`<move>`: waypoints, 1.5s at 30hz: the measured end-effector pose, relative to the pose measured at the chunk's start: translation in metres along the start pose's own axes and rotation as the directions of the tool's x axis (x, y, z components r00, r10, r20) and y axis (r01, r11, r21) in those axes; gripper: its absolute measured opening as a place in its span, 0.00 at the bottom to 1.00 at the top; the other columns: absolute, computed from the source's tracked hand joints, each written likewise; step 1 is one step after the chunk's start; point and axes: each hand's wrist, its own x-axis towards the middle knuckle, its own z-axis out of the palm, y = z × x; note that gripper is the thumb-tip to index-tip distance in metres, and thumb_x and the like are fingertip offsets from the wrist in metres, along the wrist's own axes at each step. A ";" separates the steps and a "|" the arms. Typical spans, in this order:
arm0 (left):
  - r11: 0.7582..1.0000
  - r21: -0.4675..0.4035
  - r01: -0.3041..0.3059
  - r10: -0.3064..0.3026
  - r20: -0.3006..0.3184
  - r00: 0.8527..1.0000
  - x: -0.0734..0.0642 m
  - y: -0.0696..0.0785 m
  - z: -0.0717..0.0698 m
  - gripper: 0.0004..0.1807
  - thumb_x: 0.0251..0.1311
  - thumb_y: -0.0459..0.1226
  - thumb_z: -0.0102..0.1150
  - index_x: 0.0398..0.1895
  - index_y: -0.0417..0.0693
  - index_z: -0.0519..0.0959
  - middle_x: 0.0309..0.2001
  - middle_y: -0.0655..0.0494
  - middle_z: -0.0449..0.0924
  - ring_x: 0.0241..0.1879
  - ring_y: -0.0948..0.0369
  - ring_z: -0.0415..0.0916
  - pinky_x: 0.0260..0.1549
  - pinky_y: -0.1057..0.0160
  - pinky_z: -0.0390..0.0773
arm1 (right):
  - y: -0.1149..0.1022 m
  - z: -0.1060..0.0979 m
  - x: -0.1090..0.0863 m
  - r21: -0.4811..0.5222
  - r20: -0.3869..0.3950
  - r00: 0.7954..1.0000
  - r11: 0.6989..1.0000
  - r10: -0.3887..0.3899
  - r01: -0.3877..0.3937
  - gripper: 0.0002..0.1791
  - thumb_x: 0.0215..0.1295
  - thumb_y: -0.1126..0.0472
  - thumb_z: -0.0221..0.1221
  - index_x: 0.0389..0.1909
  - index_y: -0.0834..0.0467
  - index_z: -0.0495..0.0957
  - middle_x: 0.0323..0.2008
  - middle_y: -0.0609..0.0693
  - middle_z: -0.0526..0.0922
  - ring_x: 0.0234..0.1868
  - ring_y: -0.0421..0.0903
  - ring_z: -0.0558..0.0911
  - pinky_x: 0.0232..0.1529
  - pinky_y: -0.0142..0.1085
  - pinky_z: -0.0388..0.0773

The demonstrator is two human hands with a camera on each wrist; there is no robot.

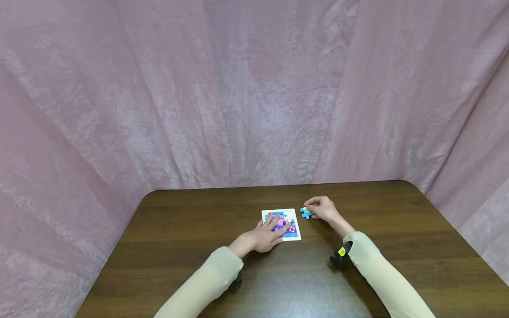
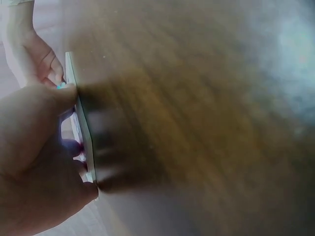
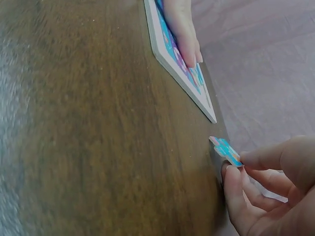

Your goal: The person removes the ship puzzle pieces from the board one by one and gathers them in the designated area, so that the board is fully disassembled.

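Note:
A square jigsaw puzzle (image 1: 298,232) in a white frame lies on the table, its picture in pink, purple and blue. Spread across it is my left hand (image 1: 264,237), fingers fairly straight and covering part of the picture. In the left wrist view, the thumb of that hand (image 2: 29,142) lies at the frame's edge (image 2: 85,125). Just right of the frame, my right hand (image 1: 324,209) pinches a blue jigsaw piece (image 1: 305,213) between thumb and fingers. The right wrist view shows this piece (image 3: 227,150) tilted, held by one end close over the wood, apart from the frame.
The brown wooden table (image 1: 179,229) has rounded far corners. Behind it hangs a pink velvety curtain (image 1: 254,97), which also runs down both sides. A black wrist device (image 1: 339,257) with a yellow mark sits below the right sleeve (image 1: 370,256).

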 end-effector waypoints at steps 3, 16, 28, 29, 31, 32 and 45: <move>1.000 0.001 -0.002 0.002 -0.007 1.000 -0.001 0.001 0.001 0.30 0.75 0.51 0.34 0.77 0.71 0.43 0.79 0.48 0.32 0.78 0.49 0.30 0.74 0.45 0.46 | 0.000 0.001 0.000 -0.024 -0.034 0.999 1.000 0.000 -0.001 0.11 0.64 0.67 0.59 0.43 0.71 0.81 0.28 0.54 0.86 0.21 0.35 0.78 0.23 0.26 0.78; 1.000 -0.014 0.003 -0.004 -0.015 1.000 -0.003 0.001 0.000 0.30 0.75 0.50 0.34 0.77 0.72 0.44 0.79 0.48 0.33 0.78 0.49 0.31 0.74 0.45 0.45 | -0.001 0.001 -0.002 -0.328 -0.116 0.986 0.942 -0.116 0.073 0.11 0.52 0.62 0.69 0.35 0.63 0.85 0.28 0.54 0.87 0.31 0.44 0.80 0.34 0.35 0.73; 0.998 -0.064 0.007 -0.009 -0.024 1.000 -0.003 0.001 0.001 0.29 0.75 0.50 0.36 0.76 0.73 0.46 0.78 0.40 0.33 0.78 0.48 0.29 0.74 0.46 0.44 | 0.005 0.001 0.002 -0.363 -0.110 0.984 0.927 -0.141 0.092 0.11 0.53 0.59 0.70 0.35 0.62 0.86 0.28 0.52 0.86 0.34 0.48 0.82 0.35 0.38 0.74; 0.998 -0.065 0.006 -0.008 -0.025 1.000 -0.003 0.001 0.001 0.29 0.75 0.50 0.36 0.76 0.72 0.47 0.78 0.39 0.34 0.78 0.48 0.29 0.74 0.46 0.44 | 0.005 0.001 0.002 -0.362 -0.109 0.984 0.927 -0.144 0.095 0.11 0.53 0.59 0.70 0.34 0.62 0.86 0.28 0.52 0.86 0.34 0.48 0.82 0.35 0.38 0.74; 0.998 -0.064 0.002 -0.004 -0.026 1.000 -0.004 0.001 0.001 0.29 0.75 0.50 0.37 0.76 0.72 0.47 0.77 0.38 0.34 0.78 0.47 0.29 0.74 0.46 0.45 | 0.005 0.001 0.002 -0.359 -0.108 0.984 0.928 -0.145 0.097 0.11 0.53 0.59 0.70 0.34 0.62 0.86 0.28 0.52 0.86 0.34 0.48 0.82 0.35 0.38 0.74; 0.998 -0.064 0.000 -0.001 -0.027 1.000 -0.004 0.001 0.000 0.29 0.75 0.50 0.37 0.76 0.71 0.48 0.77 0.37 0.35 0.78 0.47 0.30 0.74 0.46 0.45 | 0.005 0.001 0.002 -0.358 -0.108 0.984 0.929 -0.143 0.095 0.11 0.53 0.59 0.70 0.34 0.62 0.86 0.28 0.52 0.86 0.34 0.48 0.82 0.35 0.38 0.74; 0.997 -0.075 -0.005 0.001 -0.046 0.999 -0.004 0.000 -0.002 0.31 0.74 0.49 0.40 0.77 0.65 0.49 0.77 0.39 0.37 0.78 0.47 0.32 0.74 0.46 0.47 | -0.006 0.007 -0.003 -0.348 -0.137 0.973 0.929 -0.186 0.129 0.10 0.60 0.61 0.64 0.38 0.64 0.83 0.32 0.57 0.86 0.35 0.51 0.83 0.35 0.42 0.77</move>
